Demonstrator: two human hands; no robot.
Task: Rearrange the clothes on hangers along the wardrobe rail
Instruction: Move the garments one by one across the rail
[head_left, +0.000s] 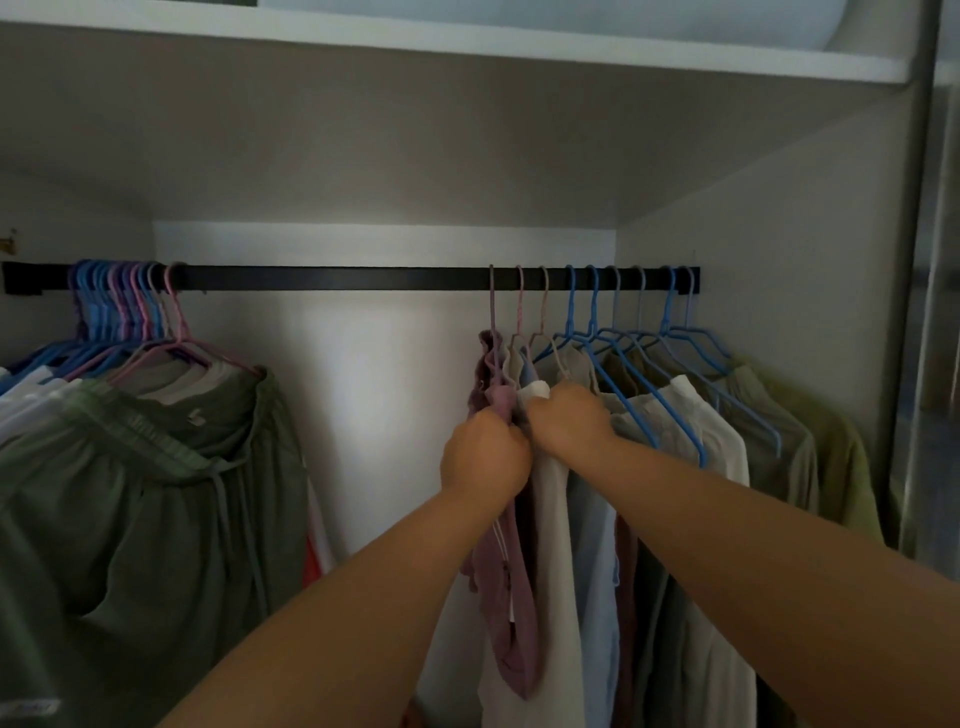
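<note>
A black wardrobe rail (332, 278) is running across the closet, carrying a packed bunch of clothes at its left end, green trousers (156, 499) foremost, and a looser row at its right. The left hand (485, 457) is gripping the mauve garment (501, 519) hanging leftmost in that right row, while the right hand (569, 418) is clutching the cream garment (558, 545) just beside it, fingers curled into cloth

Rail (337, 278) spans wardrobe under shelf (467, 47). Hangers bunched at rail's left end (124, 301), second group at right end (613, 306), bare stretch between. Both hands (485, 452) (569, 415) side by side, on the right group's leftmost garments (550, 519).
</note>
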